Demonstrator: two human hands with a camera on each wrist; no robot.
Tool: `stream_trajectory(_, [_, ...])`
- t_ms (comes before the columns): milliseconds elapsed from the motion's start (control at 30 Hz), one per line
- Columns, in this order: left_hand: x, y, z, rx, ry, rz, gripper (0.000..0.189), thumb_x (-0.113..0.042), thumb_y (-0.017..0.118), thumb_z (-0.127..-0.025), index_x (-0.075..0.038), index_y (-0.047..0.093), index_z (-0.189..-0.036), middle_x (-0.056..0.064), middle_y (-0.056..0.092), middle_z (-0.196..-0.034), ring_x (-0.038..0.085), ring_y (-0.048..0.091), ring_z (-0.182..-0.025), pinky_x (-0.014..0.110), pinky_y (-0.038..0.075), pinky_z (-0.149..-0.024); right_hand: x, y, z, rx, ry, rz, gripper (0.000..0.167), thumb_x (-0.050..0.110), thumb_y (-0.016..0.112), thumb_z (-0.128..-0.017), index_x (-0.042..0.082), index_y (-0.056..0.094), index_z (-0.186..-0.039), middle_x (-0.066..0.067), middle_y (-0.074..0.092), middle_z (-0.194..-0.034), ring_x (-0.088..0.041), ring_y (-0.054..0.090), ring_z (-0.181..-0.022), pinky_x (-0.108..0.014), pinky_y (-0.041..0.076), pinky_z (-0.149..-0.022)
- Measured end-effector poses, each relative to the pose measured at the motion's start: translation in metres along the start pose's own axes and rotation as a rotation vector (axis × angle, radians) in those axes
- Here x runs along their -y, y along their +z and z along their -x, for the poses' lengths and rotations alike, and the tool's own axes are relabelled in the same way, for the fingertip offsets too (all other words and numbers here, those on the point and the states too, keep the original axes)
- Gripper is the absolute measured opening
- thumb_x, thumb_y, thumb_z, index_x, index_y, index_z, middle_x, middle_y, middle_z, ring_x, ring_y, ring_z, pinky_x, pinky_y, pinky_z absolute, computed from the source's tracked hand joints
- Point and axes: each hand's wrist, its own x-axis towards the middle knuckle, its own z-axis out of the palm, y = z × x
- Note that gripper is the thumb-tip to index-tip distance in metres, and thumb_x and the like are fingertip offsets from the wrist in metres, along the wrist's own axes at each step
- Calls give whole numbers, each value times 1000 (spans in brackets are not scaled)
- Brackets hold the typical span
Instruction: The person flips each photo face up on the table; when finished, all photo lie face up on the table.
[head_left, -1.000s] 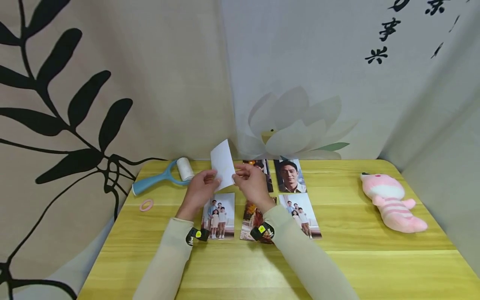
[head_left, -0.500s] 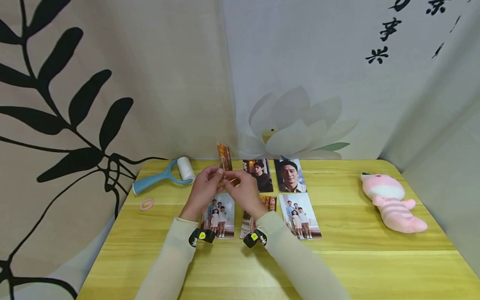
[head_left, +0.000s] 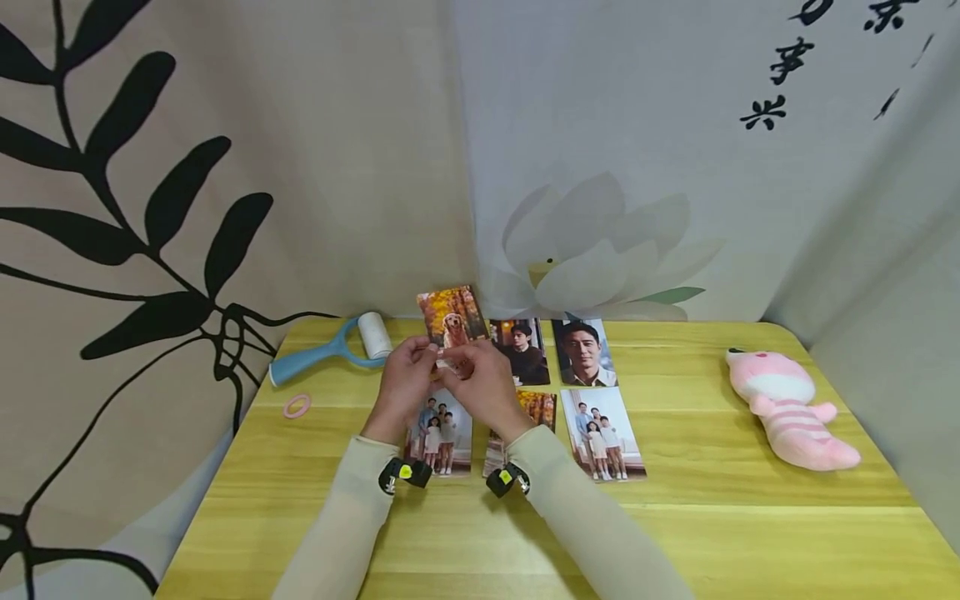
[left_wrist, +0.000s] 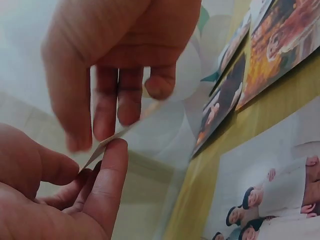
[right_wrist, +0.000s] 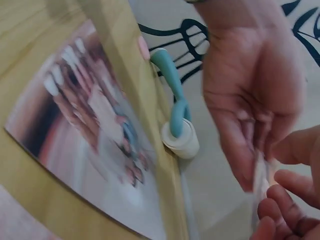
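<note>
Above the back left of the table, both hands hold up a photo of a golden dog among autumn leaves (head_left: 453, 317). My left hand (head_left: 405, 385) pinches its lower left side, and my right hand (head_left: 486, 385) grips the lower right side. The left wrist view shows this photo (left_wrist: 112, 137) edge-on between the fingers. Beneath the hands lies a group photo (head_left: 441, 437), its top partly covered. Right of it, another autumn photo (head_left: 542, 408) is mostly hidden by the right hand and sleeve.
Two portrait photos, one dark (head_left: 522, 354) and one light (head_left: 585, 354), lie behind another group photo (head_left: 604, 437). A blue lint roller (head_left: 307, 361) and a pink ring (head_left: 297, 406) are left. A pink plush toy (head_left: 787, 408) lies right. Curtains hang behind the table.
The held photo showed its white back, then was turned nearly edge-on, and now its dog picture faces the head camera. The right hand has come closer to the left. The head view shifts slightly.
</note>
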Motion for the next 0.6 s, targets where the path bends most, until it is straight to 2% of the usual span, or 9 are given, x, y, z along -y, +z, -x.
stream_trajectory(133, [0,-4,0,-6,-25,1,42,-22,47,-114,0,48,-150,22,59,-140,27,64,-114,28,61,-75,-6,-12,-6,-33,15,-41,25,23,80,-95,11,80,-117,-6,70,-101,-13,61,-74,-28,51,-66])
stream_trajectory(333, [2,-12,-1,-5,-33,1,43,-22,48,-114,1,49,-150,23,58,-145,28,61,-117,25,58,-70,-23,-26,-11,-73,131,-84,26,21,79,-96,9,78,-119,-9,73,-107,-25,65,-82,-35,52,-73])
stream_trajectory(467, [8,-19,-3,-10,-22,-7,43,-21,47,-114,2,50,-149,22,58,-142,20,61,-105,29,59,-73,-33,-27,-8,-21,214,-120,25,22,75,-97,11,77,-119,-8,74,-105,-23,67,-87,-36,54,-77])
stream_trajectory(600, [16,-23,-6,-8,-4,19,43,-19,46,-114,5,51,-149,24,58,-133,13,60,-88,39,63,-77,-38,-24,-3,50,287,-180,26,18,72,-95,13,77,-121,-3,76,-99,-16,68,-82,-33,55,-72])
